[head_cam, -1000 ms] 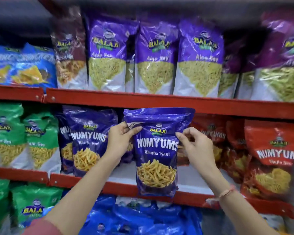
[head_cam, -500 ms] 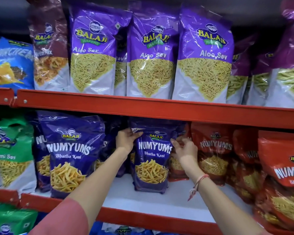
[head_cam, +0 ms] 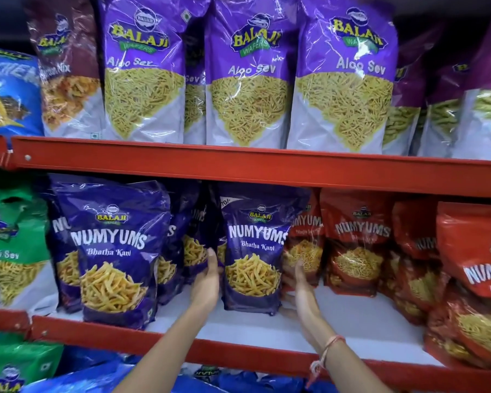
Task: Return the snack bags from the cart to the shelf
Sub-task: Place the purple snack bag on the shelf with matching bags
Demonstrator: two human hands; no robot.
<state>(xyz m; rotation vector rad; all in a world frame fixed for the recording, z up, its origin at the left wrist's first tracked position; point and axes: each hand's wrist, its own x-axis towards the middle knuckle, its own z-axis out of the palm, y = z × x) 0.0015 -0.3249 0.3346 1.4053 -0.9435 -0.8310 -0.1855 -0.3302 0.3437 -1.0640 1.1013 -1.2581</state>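
We have the blue bag [head_cam: 254, 256] upright on the middle shelf [head_cam: 267, 327], left hand [head_cam: 206, 285] and right hand [head_cam: 301, 290] flat and open against its sides, and a careless release could tip it forward.

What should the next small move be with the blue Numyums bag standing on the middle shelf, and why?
Probably draw both hands back. The blue Numyums bag stands upright on the white shelf board, label forward, between other blue bags and the red bags. The left hand and right hand flank its lower sides with open palms, not gripping it.
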